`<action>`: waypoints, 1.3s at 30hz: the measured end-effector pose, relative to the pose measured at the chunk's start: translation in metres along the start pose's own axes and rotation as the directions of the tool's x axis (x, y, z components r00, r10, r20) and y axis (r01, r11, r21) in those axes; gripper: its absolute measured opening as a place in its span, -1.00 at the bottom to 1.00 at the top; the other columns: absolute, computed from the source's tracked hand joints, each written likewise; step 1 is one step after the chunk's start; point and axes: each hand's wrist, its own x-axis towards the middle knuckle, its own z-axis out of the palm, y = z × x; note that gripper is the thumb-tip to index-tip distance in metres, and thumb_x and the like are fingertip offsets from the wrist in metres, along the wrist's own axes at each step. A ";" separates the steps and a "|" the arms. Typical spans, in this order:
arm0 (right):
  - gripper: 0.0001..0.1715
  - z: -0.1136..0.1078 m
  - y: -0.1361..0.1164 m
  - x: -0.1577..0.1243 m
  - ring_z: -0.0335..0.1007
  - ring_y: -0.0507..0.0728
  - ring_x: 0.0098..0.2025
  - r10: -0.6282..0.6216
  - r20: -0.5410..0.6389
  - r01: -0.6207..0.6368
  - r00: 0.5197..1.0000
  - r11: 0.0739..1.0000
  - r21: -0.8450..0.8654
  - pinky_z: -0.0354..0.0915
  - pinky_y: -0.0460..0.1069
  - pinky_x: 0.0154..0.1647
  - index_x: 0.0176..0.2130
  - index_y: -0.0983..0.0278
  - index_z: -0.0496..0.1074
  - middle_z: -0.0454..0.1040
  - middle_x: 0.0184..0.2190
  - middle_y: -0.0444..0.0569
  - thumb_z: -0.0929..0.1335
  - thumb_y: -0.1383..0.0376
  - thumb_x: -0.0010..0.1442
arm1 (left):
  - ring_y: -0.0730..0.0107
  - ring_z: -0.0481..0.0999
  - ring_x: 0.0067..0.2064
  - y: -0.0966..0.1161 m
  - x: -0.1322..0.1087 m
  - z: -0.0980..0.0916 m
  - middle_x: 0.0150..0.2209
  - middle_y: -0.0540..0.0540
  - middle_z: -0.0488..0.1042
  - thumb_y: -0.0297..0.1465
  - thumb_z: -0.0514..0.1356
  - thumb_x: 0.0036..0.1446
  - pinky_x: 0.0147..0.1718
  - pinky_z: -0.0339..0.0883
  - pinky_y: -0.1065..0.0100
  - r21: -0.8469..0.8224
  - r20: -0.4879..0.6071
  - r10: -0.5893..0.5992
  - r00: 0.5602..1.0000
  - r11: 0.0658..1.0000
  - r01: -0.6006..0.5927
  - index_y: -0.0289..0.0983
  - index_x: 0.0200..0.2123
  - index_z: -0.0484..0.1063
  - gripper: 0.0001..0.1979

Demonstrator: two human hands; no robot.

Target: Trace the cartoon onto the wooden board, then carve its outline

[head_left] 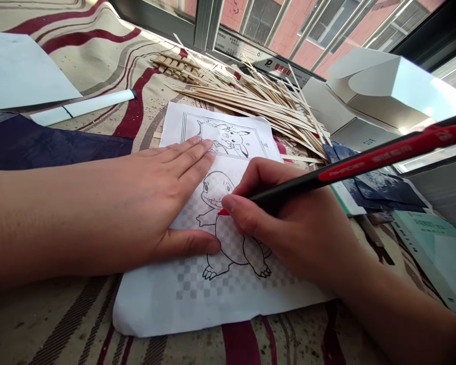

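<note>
Head view: a white sheet of paper (155, 309) lies on a striped cloth (243, 344), printed with a cartoon creature (230, 235) and, above it, a smaller framed drawing (233, 134). The left hand (155, 195) rests flat on the sheet, fingers together and extended, thumb apart. The right hand (292, 218) pinches a red-and-black pen (365, 163) between thumb and fingers, its red tip at the creature's neck. Beyond the sheet, thin wooden sticks (251, 101) lie heaped near a white box (376, 86)
</note>
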 end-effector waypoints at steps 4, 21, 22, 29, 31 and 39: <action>-0.67 -0.001 0.000 0.001 0.23 -0.02 -0.52 0.035 0.047 -0.037 0.998 0.999 0.029 0.14 -0.05 -0.52 -0.42 0.20 0.32 0.39 -0.56 -0.21 0.47 0.29 0.32 | -0.49 0.00 0.59 0.000 -0.002 -0.002 0.66 -0.26 -0.15 0.44 -0.09 0.23 0.57 -0.11 -0.23 -0.041 -0.012 0.011 1.000 0.999 -0.011 -0.28 0.63 -0.12 0.20; -0.66 -0.004 -0.004 0.001 0.11 -0.06 -0.60 0.073 0.140 -0.082 0.988 0.995 0.062 0.04 -0.06 -0.60 -0.44 0.20 0.35 0.33 -0.61 -0.26 0.51 0.26 0.26 | -0.47 0.00 0.60 -0.003 -0.004 -0.002 0.66 -0.20 -0.11 0.43 -0.02 0.21 0.57 -0.15 -0.26 -0.078 -0.031 0.001 1.000 0.997 -0.003 -0.21 0.63 -0.07 0.18; -0.66 -0.004 -0.004 0.001 0.11 -0.06 -0.60 0.077 0.147 -0.088 0.986 0.994 0.070 0.04 -0.07 -0.60 -0.44 0.20 0.35 0.33 -0.62 -0.26 0.51 0.26 0.27 | -0.45 0.00 0.60 -0.003 -0.004 -0.002 0.66 -0.20 -0.11 0.43 -0.03 0.21 0.57 -0.15 -0.25 -0.071 -0.029 -0.002 1.000 0.997 -0.001 -0.21 0.63 -0.08 0.18; -0.67 -0.006 -0.004 0.000 0.16 -0.05 -0.57 0.062 0.192 -0.076 0.979 0.995 0.065 0.08 -0.09 -0.58 -0.43 0.21 0.37 0.36 -0.59 -0.25 0.52 0.23 0.26 | -0.38 -0.04 0.62 -0.006 -0.008 0.001 0.67 -0.25 -0.26 0.37 -0.12 0.32 0.58 -0.20 -0.20 0.010 -0.020 0.049 0.999 0.999 -0.049 -0.32 0.64 -0.24 0.15; -0.68 -0.007 -0.004 0.001 0.18 -0.05 -0.55 0.054 0.203 -0.068 0.978 0.996 0.064 0.08 -0.08 -0.57 -0.43 0.21 0.38 0.37 -0.58 -0.25 0.52 0.23 0.26 | -0.38 -0.06 0.62 -0.008 -0.008 0.003 0.67 -0.25 -0.31 0.36 -0.13 0.33 0.58 -0.20 -0.19 0.035 -0.023 0.061 0.998 0.998 -0.060 -0.32 0.64 -0.27 0.14; -0.72 -0.009 -0.003 -0.001 0.14 -0.06 -0.55 0.054 0.247 -0.080 0.967 0.992 0.095 0.06 -0.10 -0.58 -0.42 0.22 0.40 0.35 -0.57 -0.25 0.51 0.25 0.25 | -0.17 -0.05 0.63 -0.017 -0.011 0.010 0.65 -0.38 -0.25 0.26 -0.07 0.41 0.58 -0.21 0.04 0.182 -0.115 0.198 0.973 0.967 -0.175 -0.35 0.64 -0.31 0.07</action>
